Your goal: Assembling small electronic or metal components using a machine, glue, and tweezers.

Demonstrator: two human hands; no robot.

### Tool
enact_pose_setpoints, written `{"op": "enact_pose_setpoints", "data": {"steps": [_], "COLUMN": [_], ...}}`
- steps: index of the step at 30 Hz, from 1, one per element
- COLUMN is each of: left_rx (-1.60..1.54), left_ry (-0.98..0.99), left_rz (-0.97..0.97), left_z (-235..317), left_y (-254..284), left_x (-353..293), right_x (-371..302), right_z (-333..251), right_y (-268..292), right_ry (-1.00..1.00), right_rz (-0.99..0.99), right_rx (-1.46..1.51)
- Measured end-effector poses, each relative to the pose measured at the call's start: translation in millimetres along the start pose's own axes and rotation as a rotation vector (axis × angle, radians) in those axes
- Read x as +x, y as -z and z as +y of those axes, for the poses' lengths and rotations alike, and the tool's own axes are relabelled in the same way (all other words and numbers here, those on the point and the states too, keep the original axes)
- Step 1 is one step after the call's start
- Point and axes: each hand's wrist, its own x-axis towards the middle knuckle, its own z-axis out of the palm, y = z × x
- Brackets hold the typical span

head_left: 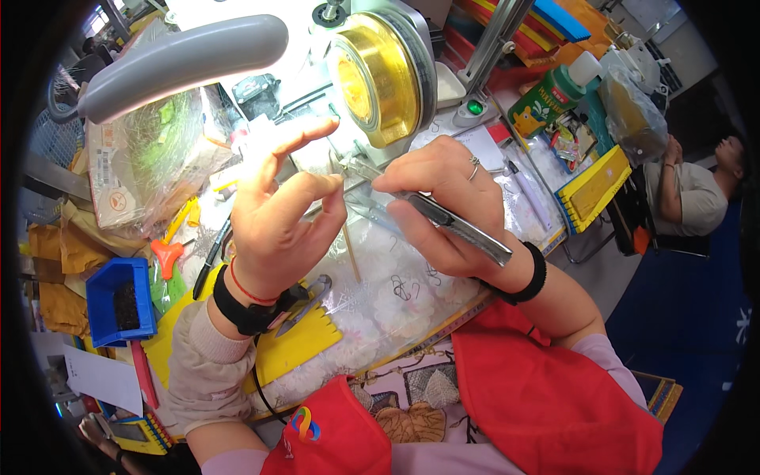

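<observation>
My right hand [451,198], with a ring on one finger, grips a utility knife [463,226] with a grey and black handle that slants down to the right. The knife's front end points toward my left hand [285,198]. On that hand one finger stretches out while the thumb and another finger pinch together. Whatever they hold is too small to make out. A small clear piece [362,169] shows between the two hands, and I cannot tell which hand it belongs to. A thin pale stick [351,252] is seen below the fingertips.
A grey lamp [190,67] hangs at upper left, and a yellow wheel-shaped machine part [376,79] stands just beyond my hands. A blue bin [119,301] and a yellow board [297,344] lie left. At right are a green bottle [546,99] and a seated person [689,190].
</observation>
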Motion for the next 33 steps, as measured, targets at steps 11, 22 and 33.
{"op": "enact_pose_setpoints", "data": {"steps": [11,22,33], "left_rx": [-0.002,0.03,0.029], "left_ry": [-0.002,0.021,-0.022], "left_rz": [0.026,0.054,0.009], "left_z": [-3,2,-2], "left_y": [3,1,5], "left_x": [1,4,8], "right_x": [-9,-8,5], "right_z": [1,-1,8], "right_y": [32,24,15], "right_ry": [-0.124,0.044,-0.044], "right_rz": [-0.157,-0.099,-0.106], "right_rx": [0.2,0.039,0.173]}}
